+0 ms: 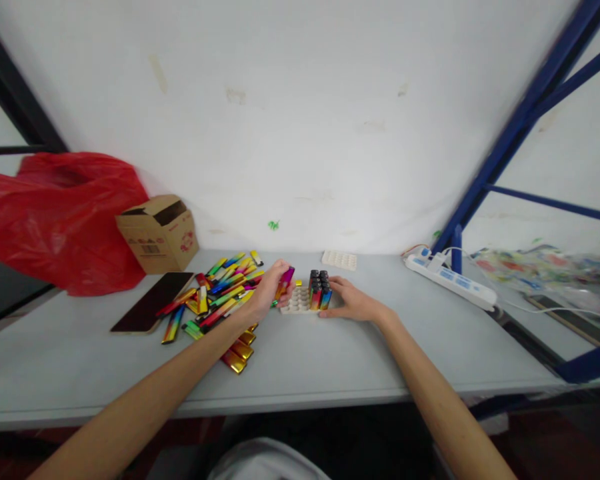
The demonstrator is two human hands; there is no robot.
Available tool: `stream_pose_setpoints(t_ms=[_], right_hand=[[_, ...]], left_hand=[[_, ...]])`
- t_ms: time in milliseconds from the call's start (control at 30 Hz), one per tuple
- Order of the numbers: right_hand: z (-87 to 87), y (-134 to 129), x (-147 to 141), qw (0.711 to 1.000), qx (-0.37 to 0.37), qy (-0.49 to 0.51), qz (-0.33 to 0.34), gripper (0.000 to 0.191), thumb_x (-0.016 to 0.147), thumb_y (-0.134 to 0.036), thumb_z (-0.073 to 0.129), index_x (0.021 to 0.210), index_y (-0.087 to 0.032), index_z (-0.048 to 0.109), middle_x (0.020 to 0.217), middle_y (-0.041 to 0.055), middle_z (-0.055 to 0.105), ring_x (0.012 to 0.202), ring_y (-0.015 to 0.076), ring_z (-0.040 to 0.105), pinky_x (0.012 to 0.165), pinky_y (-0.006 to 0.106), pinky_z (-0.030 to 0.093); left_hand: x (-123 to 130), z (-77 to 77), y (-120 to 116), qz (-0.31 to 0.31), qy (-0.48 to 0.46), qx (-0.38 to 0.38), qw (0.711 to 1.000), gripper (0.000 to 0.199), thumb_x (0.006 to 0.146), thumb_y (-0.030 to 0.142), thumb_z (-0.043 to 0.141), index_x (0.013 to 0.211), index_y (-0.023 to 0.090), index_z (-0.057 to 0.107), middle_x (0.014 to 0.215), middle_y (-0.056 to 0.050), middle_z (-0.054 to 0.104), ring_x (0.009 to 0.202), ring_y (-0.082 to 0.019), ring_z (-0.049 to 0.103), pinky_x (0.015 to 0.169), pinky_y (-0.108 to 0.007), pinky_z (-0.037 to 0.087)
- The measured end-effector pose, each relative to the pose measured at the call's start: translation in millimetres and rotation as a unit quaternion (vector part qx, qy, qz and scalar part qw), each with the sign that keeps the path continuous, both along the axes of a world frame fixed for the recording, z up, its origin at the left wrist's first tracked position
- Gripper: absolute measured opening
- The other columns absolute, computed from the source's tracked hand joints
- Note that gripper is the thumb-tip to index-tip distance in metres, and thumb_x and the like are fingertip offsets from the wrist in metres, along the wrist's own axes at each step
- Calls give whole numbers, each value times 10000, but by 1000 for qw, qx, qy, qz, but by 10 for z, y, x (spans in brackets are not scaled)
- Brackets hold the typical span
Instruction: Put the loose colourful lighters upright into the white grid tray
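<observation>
My left hand [271,287] is closed on a shiny purple and yellow lighter [285,283], held over the left end of a white tray with round hollows [295,301]. Several lighters with black tops [320,290] stand upright at the tray's right end. Beside them rests my right hand [347,300], its thumb and fingers apart around the tray's right side; whether the fingertips touch the lighters is unclear. A loose pile of colourful metallic lighters [220,293] lies left of my left hand, partly hidden by my forearm.
A dark phone-like slab [153,303] lies left of the pile, before an open cardboard box [159,235] and a red plastic bag [65,220]. Another white tray [339,260] lies near the wall. At right are a power strip [450,280] and a blue metal frame [513,133].
</observation>
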State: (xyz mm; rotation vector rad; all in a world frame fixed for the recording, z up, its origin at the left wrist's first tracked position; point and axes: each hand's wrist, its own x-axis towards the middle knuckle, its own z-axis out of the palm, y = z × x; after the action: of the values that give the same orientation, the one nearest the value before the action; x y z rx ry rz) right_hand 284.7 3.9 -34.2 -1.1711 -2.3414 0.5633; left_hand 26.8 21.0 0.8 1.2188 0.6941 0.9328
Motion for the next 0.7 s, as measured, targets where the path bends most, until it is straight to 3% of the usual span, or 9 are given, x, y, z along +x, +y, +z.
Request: stream_pose_setpoints(t_ms=[100, 233, 300, 433, 700], right_hand=[[-9, 4, 3, 1000, 0, 3, 1, 799, 775, -630, 790, 1401, -176, 586, 1455, 175, 516, 1358, 340, 498, 1208, 522, 362], [-20, 6, 10, 1000, 4, 8, -2, 803, 767, -635, 795, 1398, -182, 592, 1444, 169, 525, 1340, 341, 513, 1198, 524, 374], [-17, 2, 11, 1000, 4, 7, -4, 796, 768, -628, 797, 1399, -186, 596, 1443, 167, 528, 1336, 340, 516, 1195, 522, 378], [-3, -7, 8, 1000, 0, 1, -3, 803, 756, -619, 812, 1403, -192, 603, 1444, 162, 526, 1329, 340, 519, 1189, 515, 384], [15, -14, 0, 1000, -7, 5, -2, 824, 739, -612, 829, 1421, -214, 592, 1444, 150, 524, 1328, 340, 518, 1194, 520, 375]], left_hand=[[28, 6, -24, 39, 25, 65, 997, 257, 833, 428, 650, 905, 233, 499, 643, 51, 587, 429, -113, 486, 388, -213, 379], [17, -19, 33, 109, 82, 170, 976, 318, 834, 459, 712, 979, 186, 638, 843, -25, 699, 730, -174, 687, 667, -277, 557], [-4, -46, 76, 122, 94, 212, 965, 335, 827, 449, 741, 1008, 172, 689, 940, -62, 735, 867, -198, 707, 794, -291, 556], [-32, -99, 108, 100, 127, 249, 955, 298, 835, 407, 756, 1016, 172, 725, 975, -95, 773, 931, -238, 726, 906, -337, 543], [-1, -104, 52, 98, 175, 281, 939, 212, 849, 337, 744, 1035, 242, 711, 944, -63, 772, 956, -270, 719, 893, -334, 532]])
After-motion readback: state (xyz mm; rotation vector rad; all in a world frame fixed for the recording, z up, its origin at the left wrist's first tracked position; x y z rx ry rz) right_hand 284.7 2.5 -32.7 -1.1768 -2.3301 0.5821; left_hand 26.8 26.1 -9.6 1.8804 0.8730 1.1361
